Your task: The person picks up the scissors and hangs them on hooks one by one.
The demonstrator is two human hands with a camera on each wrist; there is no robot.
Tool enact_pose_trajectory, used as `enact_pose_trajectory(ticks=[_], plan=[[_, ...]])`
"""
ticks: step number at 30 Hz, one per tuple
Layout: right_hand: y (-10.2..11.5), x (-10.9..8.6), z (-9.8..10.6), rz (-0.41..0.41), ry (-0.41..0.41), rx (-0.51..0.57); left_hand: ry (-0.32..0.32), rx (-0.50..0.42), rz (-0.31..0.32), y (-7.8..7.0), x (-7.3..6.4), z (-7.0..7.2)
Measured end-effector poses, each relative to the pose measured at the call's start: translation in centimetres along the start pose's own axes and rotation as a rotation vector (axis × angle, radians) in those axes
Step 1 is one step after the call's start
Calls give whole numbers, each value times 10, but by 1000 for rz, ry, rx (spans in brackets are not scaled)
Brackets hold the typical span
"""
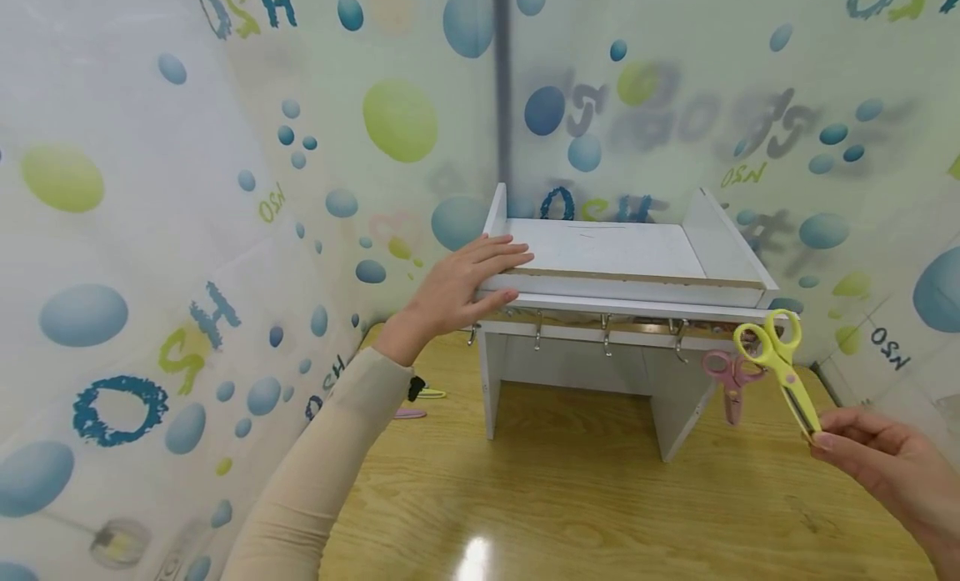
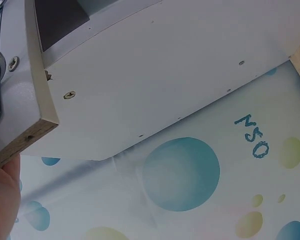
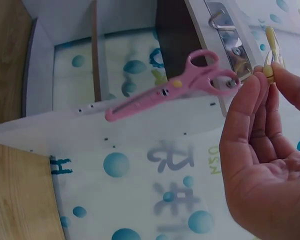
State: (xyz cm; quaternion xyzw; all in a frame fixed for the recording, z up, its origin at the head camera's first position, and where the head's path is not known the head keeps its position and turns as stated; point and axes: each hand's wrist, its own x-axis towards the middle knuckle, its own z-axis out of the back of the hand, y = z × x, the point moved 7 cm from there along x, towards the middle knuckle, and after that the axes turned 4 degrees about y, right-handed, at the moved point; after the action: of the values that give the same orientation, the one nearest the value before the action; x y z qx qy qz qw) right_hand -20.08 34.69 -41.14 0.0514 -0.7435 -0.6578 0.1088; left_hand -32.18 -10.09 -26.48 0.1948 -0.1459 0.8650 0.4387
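Right hand (image 1: 892, 464) pinches yellow scissors (image 1: 783, 373) near the shelf (image 1: 600, 243)

One pair of yellow scissors is held by its blade end between the right thumb and fingers, tilted, its two loops uppermost and leaning toward the right end of the shelf. Whether the loops touch the shelf cannot be told.

The left hand, well apart from the yellow scissors, is laid on the shelf's left end, fingers extended over the top and thumb at the front edge. It grasps no scissors. In the left wrist view only part of this hand shows, below the end of a white board.

One pair of pink scissors (image 1: 733, 393) hangs by a loop at the right end of the shelf's front, blades down, just left of the yellow pair. Two pairs of scissors are thus plain to see. Four more metal hooks (image 1: 537, 331) can be counted along the front in the head view, with nothing hanging on them.

The white shelf stands on the desk (image 1: 562, 498), with two side boards rising above its top and two legs below. On the desk to the left, beside the person's left sleeve (image 1: 337, 435), lie one yellow item (image 1: 431, 393) and one pink item (image 1: 411, 413), both partly hidden; what they are cannot be told.
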Motion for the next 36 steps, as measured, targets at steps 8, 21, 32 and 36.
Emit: enact_pose_trajectory(ticks=[8,21,32,36], plan=[[-13,8,-25,-156,77,-213,-4,-4,-1,0,0,0],[-27,17,-51,-128,118,-323,-9,-1,-5,1,1,0],[-32,25,-62,-60,57,-481,-17,-6,-13,-1,2,2],[-34,27,-64,-71,46,-528,-16,-5,-12,-1,2,1]])
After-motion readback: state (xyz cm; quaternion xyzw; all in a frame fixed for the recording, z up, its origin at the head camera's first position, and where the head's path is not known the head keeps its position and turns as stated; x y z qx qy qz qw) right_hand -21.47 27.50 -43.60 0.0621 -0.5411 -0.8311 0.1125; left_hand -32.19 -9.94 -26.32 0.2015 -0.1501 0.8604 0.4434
